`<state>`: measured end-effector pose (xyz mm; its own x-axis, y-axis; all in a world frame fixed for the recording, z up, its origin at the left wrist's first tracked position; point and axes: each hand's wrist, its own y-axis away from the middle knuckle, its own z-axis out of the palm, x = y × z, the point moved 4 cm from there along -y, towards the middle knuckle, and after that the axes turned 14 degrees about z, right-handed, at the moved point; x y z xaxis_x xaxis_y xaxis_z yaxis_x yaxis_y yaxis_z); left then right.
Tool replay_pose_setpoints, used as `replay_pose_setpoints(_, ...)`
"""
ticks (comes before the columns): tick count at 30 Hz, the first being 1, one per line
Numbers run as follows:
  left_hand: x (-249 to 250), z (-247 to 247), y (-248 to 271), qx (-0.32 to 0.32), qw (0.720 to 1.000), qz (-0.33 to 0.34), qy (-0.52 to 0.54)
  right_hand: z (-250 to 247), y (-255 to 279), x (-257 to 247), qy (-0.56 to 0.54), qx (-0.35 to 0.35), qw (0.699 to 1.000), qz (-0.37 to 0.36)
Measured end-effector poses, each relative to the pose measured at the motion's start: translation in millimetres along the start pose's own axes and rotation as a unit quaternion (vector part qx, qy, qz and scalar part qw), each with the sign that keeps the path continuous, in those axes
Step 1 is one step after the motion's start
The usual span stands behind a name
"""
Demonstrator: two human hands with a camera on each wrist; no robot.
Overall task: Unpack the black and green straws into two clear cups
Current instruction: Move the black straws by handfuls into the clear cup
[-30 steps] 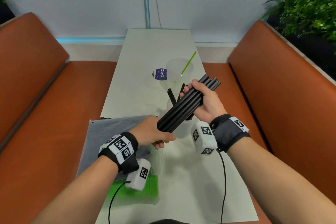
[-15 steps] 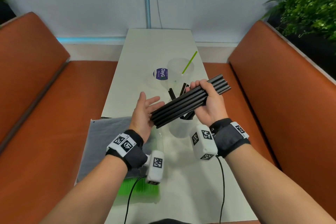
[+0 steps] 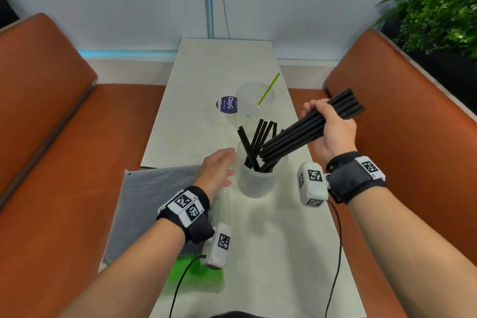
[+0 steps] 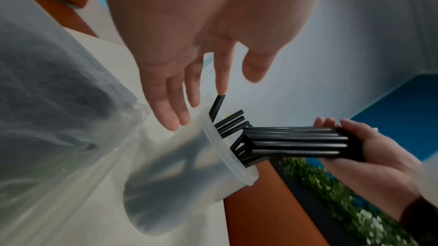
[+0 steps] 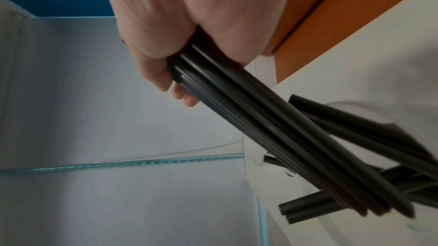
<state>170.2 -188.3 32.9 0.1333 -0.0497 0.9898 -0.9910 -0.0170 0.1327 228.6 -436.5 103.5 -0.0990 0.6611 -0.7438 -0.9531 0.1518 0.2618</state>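
My right hand [image 3: 333, 126] grips a bundle of black straws [image 3: 307, 129] [image 4: 296, 141] [image 5: 260, 124], tilted so its lower end dips into the near clear cup [image 3: 254, 181] [image 4: 189, 180]. Several black straws [image 3: 255, 142] stand loose in that cup. My left hand [image 3: 218, 170] [image 4: 189, 74] is open with straight fingers just left of the cup's rim, holding nothing. A second clear cup [image 3: 254, 100] farther back holds one green straw [image 3: 268, 89]. A pack of green straws [image 3: 196, 273] lies near the table's front edge, partly hidden by my left wrist.
A grey plastic bag [image 3: 152, 199] [image 4: 54, 85] lies on the left front of the white table [image 3: 224, 64]. A clear lid with a purple label [image 3: 227, 104] sits beside the far cup. Orange bench seats [image 3: 64, 162] flank the table; plants [image 3: 438, 13] stand at right.
My left hand let go of the black bundle and opened beside the cup. My right hand swung right and up, tipping the bundle's lower end into the near cup.
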Motion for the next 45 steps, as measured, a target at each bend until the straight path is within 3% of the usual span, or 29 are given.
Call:
replay_pose_setpoints(4, -11.9, 12.6, -6.1, -0.09, 0.984, 0.044, -0.149, -15.6, -7.3, 7.7, 0.098, 0.063, 0.993, -0.027)
replay_pose_setpoints(8, -19.5, 20.5, -8.9, -0.152, 0.963, 0.027, -0.22, -20.8, -13.7, 31.8, 0.173, 0.08, 0.981, -0.023)
replay_pose_setpoints(15, -27.9, 17.7, -16.5, -0.153, 0.962, 0.021, -0.225, -19.9, -22.1, 70.8, 0.285, 0.042, 0.957, 0.026)
replay_pose_setpoints(25, -29.6, 14.7, -20.3, -0.159, 0.962, 0.027, -0.219, 11.8, -34.6, 61.2, 0.422, -0.013, 0.906, -0.008)
replay_pose_setpoints(27, -28.4, 14.9, -20.9, -0.158, 0.961, 0.026, -0.226, 23.9, -39.3, 64.4, 0.516, -0.034, 0.855, -0.032)
replay_pose_setpoints(33, -28.5, 15.3, -18.9, -0.165, 0.956, 0.03, -0.243, 54.9, -47.7, 97.1, 0.774, -0.087, 0.623, -0.076)
replay_pose_setpoints(35, -28.2, 15.5, -19.1, -0.165, 0.952, 0.029, -0.254, 61.3, -46.0, 107.3, 0.807, -0.076, 0.576, -0.107)
replay_pose_setpoints(38, -28.7, 17.2, -18.0, -0.166, 0.95, 0.03, -0.262, 68.1, -41.3, 112.5, 0.79, -0.068, 0.585, -0.169)
replay_pose_setpoints(41, -29.7, 18.3, -15.9, -0.164, 0.949, 0.034, -0.267, 65.0, -43.2, 102.0, 0.749, -0.074, 0.626, -0.201)
replay_pose_setpoints(44, -29.8, 19.9, -16.3, -0.162, 0.949, 0.036, -0.268, 54.8, -49.0, 79.6, 0.7, -0.022, 0.677, -0.225)
replay_pose_setpoints(45, -29.2, 20.5, -16.4, -0.163, 0.95, 0.035, -0.263, 50.6, -51.5, 75.1, 0.699, -0.009, 0.68, -0.22)
